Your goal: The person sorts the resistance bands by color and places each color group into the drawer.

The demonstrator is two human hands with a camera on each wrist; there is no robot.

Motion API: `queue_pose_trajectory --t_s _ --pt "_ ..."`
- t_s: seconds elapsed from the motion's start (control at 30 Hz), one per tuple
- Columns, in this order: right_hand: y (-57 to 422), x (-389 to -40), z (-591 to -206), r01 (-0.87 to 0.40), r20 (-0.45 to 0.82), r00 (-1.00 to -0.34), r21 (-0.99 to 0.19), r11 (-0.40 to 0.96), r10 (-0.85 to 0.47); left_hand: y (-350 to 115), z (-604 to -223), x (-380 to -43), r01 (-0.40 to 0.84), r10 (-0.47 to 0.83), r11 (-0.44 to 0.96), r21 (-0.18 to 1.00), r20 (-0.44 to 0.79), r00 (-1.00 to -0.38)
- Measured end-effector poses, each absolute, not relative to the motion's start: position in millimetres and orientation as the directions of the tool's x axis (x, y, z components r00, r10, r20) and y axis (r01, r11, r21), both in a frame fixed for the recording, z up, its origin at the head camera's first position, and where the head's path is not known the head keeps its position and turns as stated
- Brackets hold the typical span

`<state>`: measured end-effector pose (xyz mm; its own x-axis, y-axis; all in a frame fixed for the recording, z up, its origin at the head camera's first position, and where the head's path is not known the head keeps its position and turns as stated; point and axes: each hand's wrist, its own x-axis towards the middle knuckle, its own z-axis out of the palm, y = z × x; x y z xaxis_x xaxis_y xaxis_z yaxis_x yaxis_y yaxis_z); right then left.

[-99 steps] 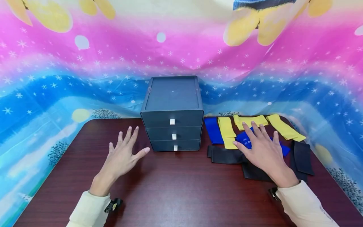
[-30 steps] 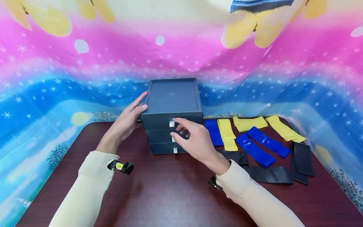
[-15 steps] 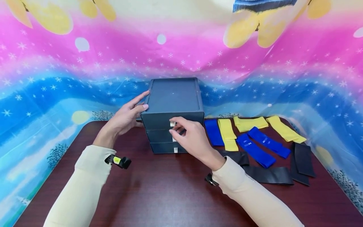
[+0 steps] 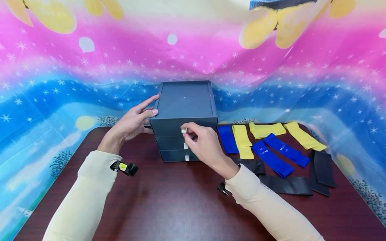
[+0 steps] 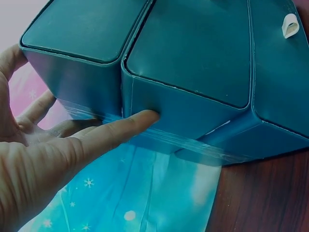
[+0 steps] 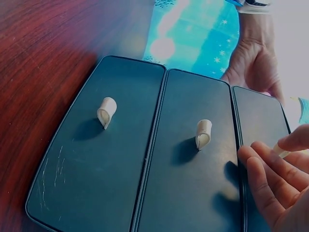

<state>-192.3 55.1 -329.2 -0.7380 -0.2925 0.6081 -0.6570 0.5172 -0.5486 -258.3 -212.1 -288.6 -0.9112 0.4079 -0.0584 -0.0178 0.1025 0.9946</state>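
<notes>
A dark grey three-drawer box [image 4: 187, 100] stands at the back middle of the table, all drawers closed, each with a small white pull tab. My right hand [image 4: 206, 142] pinches the top drawer's pull tab [image 4: 184, 131] between thumb and fingers; in the right wrist view that tab [image 6: 279, 151] is mostly covered. Against the box's left side rests my left hand [image 4: 131, 124], its fingers spread along the wall and upper edge. The left wrist view shows a fingertip [image 5: 150, 116] pressing on the side wall.
Flat loop bands lie right of the box: blue [image 4: 272, 159], yellow [image 4: 266, 130] and black [image 4: 289, 185], several in all. The brown table [image 4: 175, 201] meets a patterned cloth [image 4: 120, 67] at the back and sides.
Both hands have come from above the table to the box. In the last second, the right fingers have closed on the top pull tab; the left hand stays at the side.
</notes>
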Motion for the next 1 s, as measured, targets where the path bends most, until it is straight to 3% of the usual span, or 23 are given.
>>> queue_pose_trajectory --t_s 0.53,1.0 --pt "57 -182 -329 -0.679 0.634 -0.716 -0.539 0.499 -0.291 -210 -284 -256 -0.029 0.404 0.124 0.992 -0.078 -0.911" --pt "62 -147 -326 -0.688 0.602 -0.719 -0.544 0.48 -0.348 -212 -284 -256 -0.039 0.402 0.162 0.986 -0.102 -0.91"
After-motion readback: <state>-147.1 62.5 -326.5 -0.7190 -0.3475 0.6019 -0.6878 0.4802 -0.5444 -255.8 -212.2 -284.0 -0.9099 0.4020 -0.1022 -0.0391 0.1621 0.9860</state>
